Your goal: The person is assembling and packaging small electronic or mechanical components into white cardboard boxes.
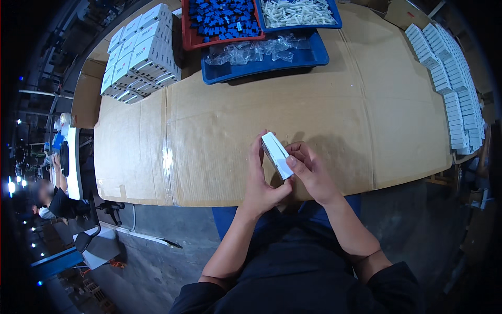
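A small white box (277, 155) is held tilted above the near edge of the cardboard-covered table (235, 120). My left hand (260, 180) wraps round its left side, with the thumb at its lower end. My right hand (309, 170) grips it from the right, thumb pressed near the lower corner and fingers curled behind. A thin dark line runs along one long edge of the box; whether a flap is lifted there I cannot tell. The fingers behind the box are partly hidden.
White boxes (141, 55) stand stacked at the far left, and long stacks of white cartons (452, 86) line the right edge. At the back are a red tray (196, 43) of blue parts, a blue tray (339, 23) of white pieces and a blue tray (314, 55) with clear plastic bags.
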`<state>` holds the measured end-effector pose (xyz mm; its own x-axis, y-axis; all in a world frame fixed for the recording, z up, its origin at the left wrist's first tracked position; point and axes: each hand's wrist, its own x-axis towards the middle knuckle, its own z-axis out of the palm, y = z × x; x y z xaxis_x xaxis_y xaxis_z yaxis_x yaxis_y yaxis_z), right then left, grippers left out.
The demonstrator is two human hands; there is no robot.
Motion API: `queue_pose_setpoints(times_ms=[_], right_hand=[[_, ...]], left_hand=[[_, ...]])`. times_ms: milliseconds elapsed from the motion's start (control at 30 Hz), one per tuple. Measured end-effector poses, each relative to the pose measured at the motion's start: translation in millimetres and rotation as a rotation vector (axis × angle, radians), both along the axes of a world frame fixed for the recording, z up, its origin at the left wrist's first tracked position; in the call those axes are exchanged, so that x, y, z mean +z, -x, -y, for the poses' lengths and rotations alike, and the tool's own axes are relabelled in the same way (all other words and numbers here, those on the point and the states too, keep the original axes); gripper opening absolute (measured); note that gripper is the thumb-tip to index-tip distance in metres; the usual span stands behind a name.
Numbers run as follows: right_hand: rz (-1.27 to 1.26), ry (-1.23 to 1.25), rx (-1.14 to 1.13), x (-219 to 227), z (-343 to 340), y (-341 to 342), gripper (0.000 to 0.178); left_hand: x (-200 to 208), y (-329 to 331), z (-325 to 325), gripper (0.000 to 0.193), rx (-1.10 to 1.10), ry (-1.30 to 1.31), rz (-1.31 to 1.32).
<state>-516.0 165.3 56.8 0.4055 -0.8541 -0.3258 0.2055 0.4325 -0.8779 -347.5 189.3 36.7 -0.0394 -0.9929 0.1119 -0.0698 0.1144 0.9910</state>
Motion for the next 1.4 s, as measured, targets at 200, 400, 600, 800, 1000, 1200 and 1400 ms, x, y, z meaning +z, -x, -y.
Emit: queue_pose_setpoints(times_ms=[200, 400, 600, 800, 1000, 1200, 1400], right_hand=[[0.254, -0.034, -0.146, -11.8, -8.1, -6.9, 0.046], [0.115, 0.184, -0.139, -11.8, -15.2, -9.8, 0.055], [-0.157, 0.541, -0.079, -17.4, -19.6, -13.0, 0.068], [0.09, 0.376, -0.035, -11.4, -21.7, -12.4, 0.068], [-0.126, 0.642, 0.016, -16.9, -31.0, -16.2, 0.071], [-0.179, 0.717, -0.068, -16.5, -50.3, -33.4, 0.065], [0.337, 0.37, -0.287, -15.7, -61.4, -43.5, 0.059]], left_hand=[[14.0, 7.3, 5.7, 0.103, -0.055, 0.173, 0.113], [33.1, 26.6, 2.3, 0.073, 0.101, -0.315, -0.355], [23.9, 26.2, 0.8, 0.06, 0.159, -0.201, -0.277], [18.5, 19.6, -4.9, 0.068, 0.138, -0.123, -0.313], [21.0, 21.5, -6.3, 0.077, 0.134, 0.01, -0.281], [21.4, 27.1, -15.2, 0.078, 0.174, 0.039, -0.249], [16.9, 28.3, -24.5, 0.081, 0.194, 0.118, -0.203]])
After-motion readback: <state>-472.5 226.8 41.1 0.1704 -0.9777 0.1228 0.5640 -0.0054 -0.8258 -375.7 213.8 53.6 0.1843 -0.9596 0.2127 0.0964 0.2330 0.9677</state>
